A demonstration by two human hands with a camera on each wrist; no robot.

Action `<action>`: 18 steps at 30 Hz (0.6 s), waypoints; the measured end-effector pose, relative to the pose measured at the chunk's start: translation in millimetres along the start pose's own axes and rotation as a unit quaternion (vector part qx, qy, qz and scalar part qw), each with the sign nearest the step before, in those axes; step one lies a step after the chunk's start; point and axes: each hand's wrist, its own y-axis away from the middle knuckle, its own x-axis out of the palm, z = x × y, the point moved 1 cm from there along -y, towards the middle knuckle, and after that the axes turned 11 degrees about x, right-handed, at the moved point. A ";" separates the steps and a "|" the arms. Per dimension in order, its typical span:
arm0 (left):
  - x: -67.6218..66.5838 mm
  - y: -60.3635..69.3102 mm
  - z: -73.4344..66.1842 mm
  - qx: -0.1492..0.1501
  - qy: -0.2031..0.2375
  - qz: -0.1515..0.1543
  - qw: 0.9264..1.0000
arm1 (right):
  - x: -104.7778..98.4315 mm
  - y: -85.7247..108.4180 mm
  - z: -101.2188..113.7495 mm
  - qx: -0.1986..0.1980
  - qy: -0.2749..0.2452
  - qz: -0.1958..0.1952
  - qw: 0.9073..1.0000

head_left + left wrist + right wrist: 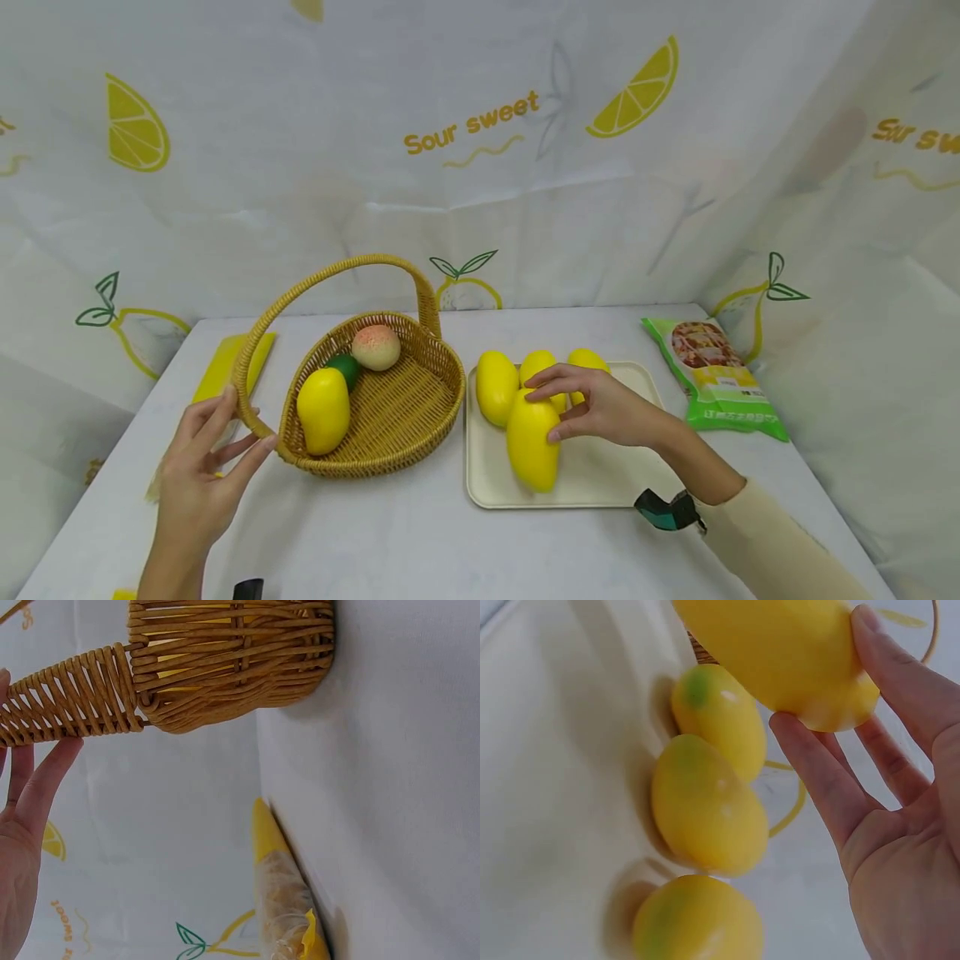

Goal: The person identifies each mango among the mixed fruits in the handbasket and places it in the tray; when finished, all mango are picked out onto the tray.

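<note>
With its fingers around one side of the handle [242, 367], my left hand [197, 479] holds a woven wicker basket [397, 408]. Inside it lie a yellow mango [324, 412], a partly hidden dark green fruit [345, 368] and a pinkish peach [377, 347]. My right hand [611, 408] grips another yellow mango [533, 450] by its upper end, between thumb and fingers. The right wrist view shows this held mango [787, 652] above the tray surface. Three more mangoes [709, 806] rest in a row along the far side of the cream tray [600, 483].
Right of the tray lies a green printed food bag [716, 375]. A yellow package [221, 367] sits behind my left hand; the left wrist view shows its clear section with brownish contents [281, 892]. A white curtain [300, 183] with lemon prints hangs behind the table [360, 542].
</note>
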 end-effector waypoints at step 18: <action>-0.3 0.7 -1.1 0.000 0.009 -0.001 1.000 | 19.8 0.3 -15.8 0.009 0.011 0.024 1.000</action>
